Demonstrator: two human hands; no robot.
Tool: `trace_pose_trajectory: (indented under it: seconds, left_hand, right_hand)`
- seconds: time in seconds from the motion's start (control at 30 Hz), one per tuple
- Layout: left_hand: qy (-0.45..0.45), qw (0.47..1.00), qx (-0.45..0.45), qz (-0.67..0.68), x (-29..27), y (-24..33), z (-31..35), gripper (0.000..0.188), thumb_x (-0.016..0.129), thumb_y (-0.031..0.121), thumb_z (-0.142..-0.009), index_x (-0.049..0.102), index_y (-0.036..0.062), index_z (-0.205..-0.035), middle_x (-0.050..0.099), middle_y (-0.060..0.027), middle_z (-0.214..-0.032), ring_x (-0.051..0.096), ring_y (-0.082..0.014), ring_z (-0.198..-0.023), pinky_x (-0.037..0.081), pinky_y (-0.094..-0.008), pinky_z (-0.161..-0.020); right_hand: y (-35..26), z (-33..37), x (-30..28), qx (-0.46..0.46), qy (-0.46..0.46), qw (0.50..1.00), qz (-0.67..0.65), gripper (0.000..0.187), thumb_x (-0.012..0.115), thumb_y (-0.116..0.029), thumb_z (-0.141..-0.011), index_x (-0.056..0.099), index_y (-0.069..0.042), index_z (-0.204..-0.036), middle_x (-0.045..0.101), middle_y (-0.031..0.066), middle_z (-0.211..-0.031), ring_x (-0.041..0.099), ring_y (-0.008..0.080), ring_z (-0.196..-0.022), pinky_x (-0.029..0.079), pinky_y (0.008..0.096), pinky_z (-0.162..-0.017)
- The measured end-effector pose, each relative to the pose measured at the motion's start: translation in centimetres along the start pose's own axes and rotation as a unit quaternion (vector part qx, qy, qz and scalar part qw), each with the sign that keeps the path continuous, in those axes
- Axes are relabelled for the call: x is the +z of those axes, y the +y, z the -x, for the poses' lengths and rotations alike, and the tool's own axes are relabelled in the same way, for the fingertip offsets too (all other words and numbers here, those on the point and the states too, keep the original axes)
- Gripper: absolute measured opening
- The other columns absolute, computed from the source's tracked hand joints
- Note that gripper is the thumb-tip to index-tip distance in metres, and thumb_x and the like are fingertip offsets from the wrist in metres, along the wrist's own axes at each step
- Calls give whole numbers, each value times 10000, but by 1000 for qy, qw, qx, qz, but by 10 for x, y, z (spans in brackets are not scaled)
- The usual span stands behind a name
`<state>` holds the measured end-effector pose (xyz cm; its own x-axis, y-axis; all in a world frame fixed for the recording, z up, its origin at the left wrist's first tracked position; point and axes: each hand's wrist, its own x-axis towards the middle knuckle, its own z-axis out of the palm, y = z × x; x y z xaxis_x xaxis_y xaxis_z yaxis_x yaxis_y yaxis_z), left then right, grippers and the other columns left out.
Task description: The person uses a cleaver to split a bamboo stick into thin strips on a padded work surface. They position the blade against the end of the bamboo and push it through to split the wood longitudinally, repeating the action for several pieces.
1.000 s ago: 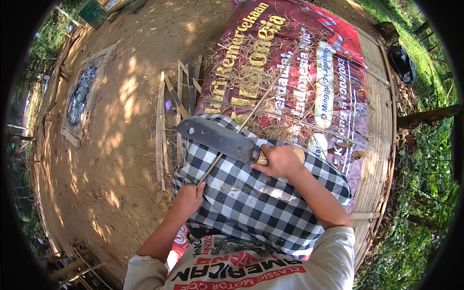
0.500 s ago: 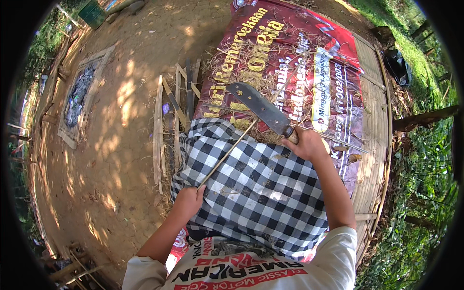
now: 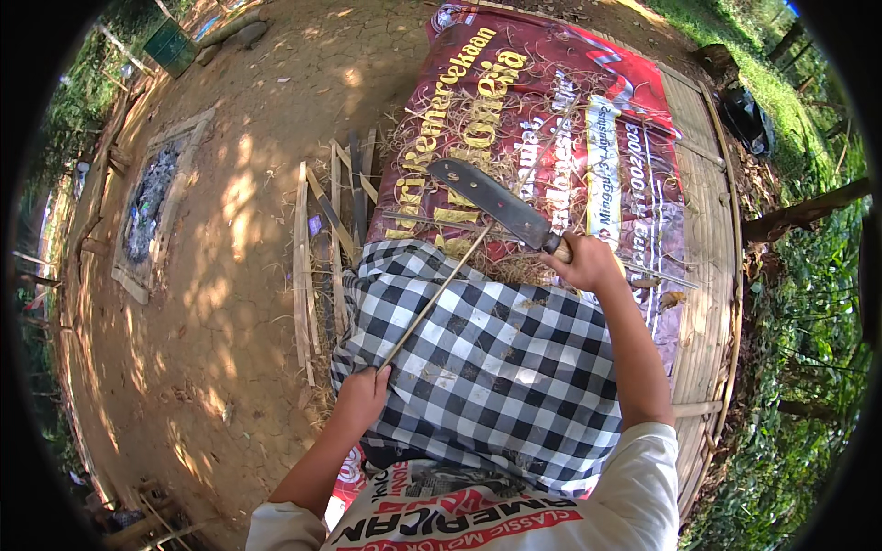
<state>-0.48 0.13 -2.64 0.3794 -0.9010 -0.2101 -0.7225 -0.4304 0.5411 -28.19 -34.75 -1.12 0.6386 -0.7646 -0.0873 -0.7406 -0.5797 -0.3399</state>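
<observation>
The right hand (image 3: 589, 263) grips a broad, dark-metal, wood-handled knife (image 3: 496, 204) pointing toward the frame's upper left. The left hand (image 3: 365, 393) clamps a slim tan stick (image 3: 432, 301) slanting toward upper right.

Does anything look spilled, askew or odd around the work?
Yes: curly shavings lie scattered over the red banner, sparsely on the checked cloth too, which looks untidy. Nothing odd stands out on the knife or stick.
</observation>
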Motion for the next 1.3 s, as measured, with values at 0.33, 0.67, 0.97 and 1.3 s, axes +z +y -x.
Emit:
trace_pose_trajectory:
  seconds: [0.33,0.67,0.97,1.3]
  left_hand:
    - [-20,999,-16,-22,8,-13,0,491,502,314,-985,600,-50,-671,590,-286,-644,599,-476,-650,474,-533,-615]
    - [-15,1000,-19,-11,-1,-1,0,490,509,322,-982,608,-40,-666,589,-276,-623,604,-468,-620,488,-522,-584]
    - [13,1000,3,-9,13,-9,0,483,531,314,-964,608,-31,-635,585,-269,-600,610,-451,-597,494,-515,-572]
    - [62,997,4,-35,7,-3,7,481,512,342,-972,611,-9,-659,588,-247,-595,605,-438,-578,482,-503,-545]
  right_hand:
    - [-82,34,21,-133,-9,991,11,577,616,-595,-822,615,-21,-868,616,165,-581,636,362,-552,528,457,-560]
    - [26,-10,0,140,90,986,-19,645,614,-612,-828,626,32,-849,655,247,-726,658,422,-743,519,480,-694]
    - [58,55,-10,215,101,965,-107,405,718,-289,-737,655,39,-965,681,234,-807,683,365,-772,509,442,-714]
    - [48,57,3,240,148,948,-148,359,704,-277,-746,667,47,-897,659,197,-725,647,306,-674,495,416,-674]
